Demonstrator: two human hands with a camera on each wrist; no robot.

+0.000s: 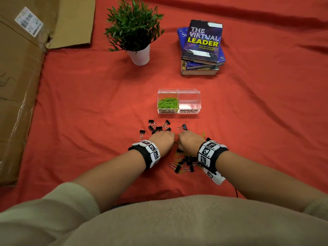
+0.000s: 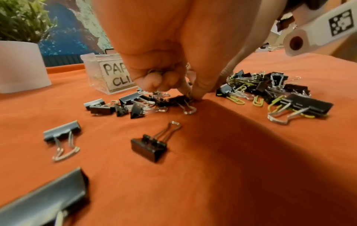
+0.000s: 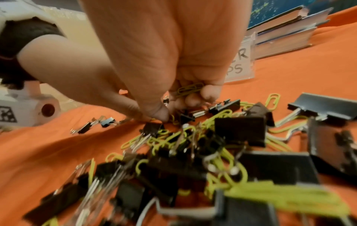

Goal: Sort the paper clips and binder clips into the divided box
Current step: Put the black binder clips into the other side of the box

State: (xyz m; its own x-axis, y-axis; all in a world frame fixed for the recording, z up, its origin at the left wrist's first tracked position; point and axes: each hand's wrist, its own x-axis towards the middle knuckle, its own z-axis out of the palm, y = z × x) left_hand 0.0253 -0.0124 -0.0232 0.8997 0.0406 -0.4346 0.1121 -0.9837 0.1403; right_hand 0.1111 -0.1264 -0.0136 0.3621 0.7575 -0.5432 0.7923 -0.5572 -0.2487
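Picking green paper clips out of the mixed scatter is the step in hand, and both hands are down on the red cloth doing it. Starting at nine o'clock from the hands, a loose group of black binder clips point(image 1: 159, 127) lies on the cloth with no green among them, which reads as binder clips set aside. The left hand point(image 1: 162, 142) works just beside them: its grip is curled closed, and the left wrist view shows something green tucked in the curled fingers point(image 2: 154, 79), while the thumb and forefinger tip press down at the cloth, seemingly onto another clip, though what they pinch is too small to tell. The right hand point(image 1: 190, 141) sits almost touching the left; its grip is closed round a few green paper clips point(image 3: 190, 89), with thumb and forefinger nipping at one more in the heap. At six o'clock from the hands lies the mixed pile point(image 1: 186, 162) of black and green, tangled together. One stray paper clip point(image 1: 203, 134) lies at three o'clock.

At twelve o'clock stands the divided box point(image 1: 179, 110): its left compartment, marked for paper clips, holds a green mound; its right, marked for binder clips, appears bare.

Next, I judge, each hand must lift clear without dragging snagged binder handles, then carry its clips forward and release them over the left compartment only.
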